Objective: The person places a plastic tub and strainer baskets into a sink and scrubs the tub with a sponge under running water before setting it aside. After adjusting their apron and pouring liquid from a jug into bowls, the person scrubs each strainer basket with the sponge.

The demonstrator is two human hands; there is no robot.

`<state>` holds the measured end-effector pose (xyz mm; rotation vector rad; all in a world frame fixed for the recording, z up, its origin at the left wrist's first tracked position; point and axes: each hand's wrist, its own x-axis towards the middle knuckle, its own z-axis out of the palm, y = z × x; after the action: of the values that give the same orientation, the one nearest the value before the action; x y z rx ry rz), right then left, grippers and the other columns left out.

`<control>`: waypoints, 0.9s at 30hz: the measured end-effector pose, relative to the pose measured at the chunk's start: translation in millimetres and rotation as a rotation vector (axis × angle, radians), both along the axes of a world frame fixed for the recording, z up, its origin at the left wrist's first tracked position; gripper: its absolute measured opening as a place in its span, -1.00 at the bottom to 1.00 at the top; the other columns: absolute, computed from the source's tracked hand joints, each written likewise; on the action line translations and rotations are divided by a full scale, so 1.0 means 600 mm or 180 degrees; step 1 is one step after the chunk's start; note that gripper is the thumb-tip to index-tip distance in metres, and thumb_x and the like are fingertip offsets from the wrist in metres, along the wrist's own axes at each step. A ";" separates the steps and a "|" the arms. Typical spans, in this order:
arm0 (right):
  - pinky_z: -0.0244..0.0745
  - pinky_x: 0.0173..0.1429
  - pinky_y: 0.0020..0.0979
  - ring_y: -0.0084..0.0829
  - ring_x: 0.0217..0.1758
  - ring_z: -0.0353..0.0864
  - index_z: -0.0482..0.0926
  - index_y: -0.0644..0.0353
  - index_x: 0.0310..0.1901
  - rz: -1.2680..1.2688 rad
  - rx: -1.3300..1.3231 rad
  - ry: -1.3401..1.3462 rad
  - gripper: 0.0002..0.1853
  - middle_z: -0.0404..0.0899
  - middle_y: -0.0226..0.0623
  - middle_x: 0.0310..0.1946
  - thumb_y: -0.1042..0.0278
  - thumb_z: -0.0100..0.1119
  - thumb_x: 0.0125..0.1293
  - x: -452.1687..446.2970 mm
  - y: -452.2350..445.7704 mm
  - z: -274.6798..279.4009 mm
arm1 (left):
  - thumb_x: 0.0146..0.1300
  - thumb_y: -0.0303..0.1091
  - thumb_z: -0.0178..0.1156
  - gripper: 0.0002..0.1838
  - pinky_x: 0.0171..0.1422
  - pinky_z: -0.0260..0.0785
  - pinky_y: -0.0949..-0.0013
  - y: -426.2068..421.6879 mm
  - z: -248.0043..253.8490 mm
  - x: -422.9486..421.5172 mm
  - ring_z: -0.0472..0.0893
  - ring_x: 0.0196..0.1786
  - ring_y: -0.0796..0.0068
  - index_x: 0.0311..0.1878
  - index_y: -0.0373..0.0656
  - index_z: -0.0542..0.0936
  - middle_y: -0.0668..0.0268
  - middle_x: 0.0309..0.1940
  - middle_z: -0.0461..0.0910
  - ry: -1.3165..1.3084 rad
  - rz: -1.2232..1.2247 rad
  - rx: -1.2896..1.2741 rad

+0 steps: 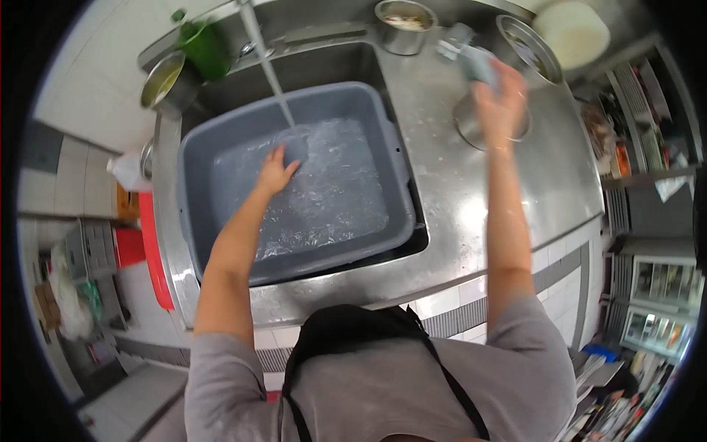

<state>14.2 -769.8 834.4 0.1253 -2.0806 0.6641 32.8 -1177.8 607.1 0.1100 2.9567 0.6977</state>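
Note:
My left hand (276, 173) is in the large grey plastic tub (406, 221) inside the sink. Its fingers and thumb close on the edge of a round greyish vessel (297, 146) under the running water; its exact kind is unclear. Water (331, 191) partly fills the tub. Over the steel counter, my right hand (502, 102) is blurred by motion and closed on a grey-green sponge-like block (479, 65). Below that hand is a round metal bowl (469, 125), partly hidden by the wrist. A crumpled grey-white thing (454, 43) lies just beyond the block.
Along the back stand a metal pot (405, 33), an oval metal pan (549, 62) and a pale round board (573, 33). A green bottle (205, 51) and another pot (166, 81) crowd the sink's left corner. The tap (254, 26) reaches over the tub.

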 end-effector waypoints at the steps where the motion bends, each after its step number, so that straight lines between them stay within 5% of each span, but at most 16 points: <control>1: 0.30 0.07 -0.26 -0.20 -0.05 0.41 0.53 0.05 -0.14 -0.0326 0.0310 -0.0152 -0.62 0.44 -0.18 -0.13 0.41 0.15 -0.12 0.000 0.060 -0.014 | 0.14 0.15 -0.03 -0.25 0.30 0.01 0.11 -0.024 -0.002 0.035 0.16 0.28 0.06 0.29 -0.10 0.10 -0.04 0.20 0.19 -0.0027 0.0130 0.0017; 3: 0.29 0.08 -0.25 -0.18 -0.04 0.41 0.54 0.06 -0.15 -0.0617 0.0778 -0.0509 -0.64 0.44 -0.18 -0.11 0.38 0.18 -0.09 0.011 0.135 -0.039 | 0.12 0.10 -0.02 -0.22 0.36 -0.29 -0.04 -0.059 0.014 0.085 -0.12 0.37 0.00 0.32 -0.10 0.03 -0.04 0.32 -0.08 -0.0247 0.0890 -0.1311; 6: 0.27 0.09 -0.24 -0.17 -0.01 0.39 0.54 0.09 -0.16 -0.0633 0.1233 -0.0361 -0.67 0.44 -0.19 -0.09 0.42 0.15 -0.06 0.042 0.104 -0.046 | 0.12 0.06 -0.03 -0.24 0.36 -0.41 -0.11 0.004 -0.004 0.030 -0.21 0.38 -0.06 0.32 -0.14 0.04 -0.06 0.32 -0.11 0.0046 0.1644 -0.1170; 10: 0.25 0.09 -0.22 -0.18 0.02 0.36 0.54 0.13 -0.22 0.0648 0.1069 -0.0618 -0.72 0.41 -0.17 -0.08 0.53 0.12 -0.07 0.065 -0.053 -0.116 | 0.15 0.02 -0.09 -0.30 0.35 -0.29 -0.08 0.146 -0.064 -0.032 -0.09 0.36 -0.05 0.30 -0.17 0.09 -0.07 0.30 -0.02 0.0910 0.1007 -0.0946; 13: 0.27 0.09 -0.17 -0.10 0.08 0.33 0.55 0.16 -0.27 0.1665 0.1112 -0.1346 -0.75 0.40 -0.14 -0.06 0.40 0.18 -0.07 0.052 -0.206 -0.208 | 0.15 -0.08 -0.06 -0.39 0.35 -0.26 -0.06 0.254 -0.095 0.010 0.03 0.32 0.05 0.24 -0.16 0.19 0.04 0.27 0.07 0.0557 -0.0358 -0.0702; 16: 0.17 0.21 -0.12 0.02 0.18 0.21 0.41 0.12 0.03 0.1877 0.0852 -0.2286 -0.56 0.18 0.03 0.16 0.24 0.12 0.06 0.041 -0.296 -0.344 | 0.13 -0.14 -0.01 -0.43 0.36 -0.25 -0.05 0.260 -0.070 0.085 0.07 0.32 0.12 0.22 -0.13 0.25 0.11 0.28 0.09 0.0266 -0.1880 -0.0676; 18: 0.08 0.27 -0.11 0.06 0.24 0.12 0.31 0.04 0.14 0.0805 -0.0317 -0.2131 -0.49 0.06 0.10 0.22 0.21 0.08 0.11 0.042 -0.327 -0.418 | 0.11 -0.09 0.02 -0.39 0.36 -0.23 -0.06 0.167 -0.057 0.141 -0.01 0.36 0.14 0.24 -0.06 0.23 0.14 0.32 0.01 0.0478 -0.2917 -0.0447; 21: -0.01 0.31 -0.10 0.03 0.30 0.02 0.27 -0.01 0.17 0.0601 0.0128 -0.2382 -0.47 0.03 0.04 0.25 0.18 0.05 0.13 0.099 -0.338 -0.436 | 0.12 -0.03 0.01 -0.38 0.36 -0.23 -0.09 -0.014 -0.050 0.166 -0.08 0.39 0.13 0.27 0.09 0.19 0.21 0.35 -0.05 0.0284 -0.3564 0.0184; 23: -0.11 0.33 -0.02 0.00 0.34 -0.06 0.26 -0.03 0.18 0.2679 0.2314 -0.2158 -0.48 0.03 -0.03 0.26 0.14 -0.01 0.16 0.101 -0.334 -0.395 | 0.13 -0.02 0.00 -0.38 0.36 -0.22 -0.08 -0.108 0.000 0.154 -0.08 0.39 0.11 0.28 0.11 0.17 0.25 0.35 -0.07 0.0018 -0.3162 -0.0416; 24: -0.11 0.33 -0.02 0.00 0.34 -0.06 0.26 -0.03 0.18 0.2702 0.2348 -0.2120 -0.48 0.03 -0.03 0.26 0.14 -0.01 0.16 0.082 -0.332 -0.383 | 0.13 -0.02 0.00 -0.38 0.36 -0.22 -0.08 -0.122 0.020 0.149 -0.08 0.39 0.11 0.28 0.11 0.17 0.25 0.35 -0.07 0.0047 -0.3118 -0.0426; 26: -0.18 0.33 0.07 0.00 0.34 -0.07 0.26 -0.05 0.19 0.3490 0.2691 -0.2790 -0.49 0.05 -0.12 0.27 0.11 -0.05 0.17 0.037 -0.336 -0.368 | 0.13 0.00 -0.03 -0.35 0.38 -0.37 -0.12 -0.147 0.041 0.142 -0.16 0.40 0.13 0.31 0.11 0.12 0.25 0.36 -0.10 -0.0345 -0.0684 -0.1050; 27: -0.18 0.33 0.07 0.00 0.34 -0.07 0.26 -0.05 0.19 0.3524 0.2723 -0.2778 -0.49 0.05 -0.12 0.27 0.11 -0.05 0.17 0.032 -0.351 -0.379 | 0.13 0.00 -0.03 -0.35 0.38 -0.37 -0.12 -0.137 0.014 0.137 -0.16 0.40 0.13 0.31 0.11 0.12 0.25 0.36 -0.10 -0.0348 -0.0640 -0.1038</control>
<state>33.1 -980.4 607.0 1.8405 -2.9303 0.3795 114.8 -1259.8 615.8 0.3244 2.8539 0.1862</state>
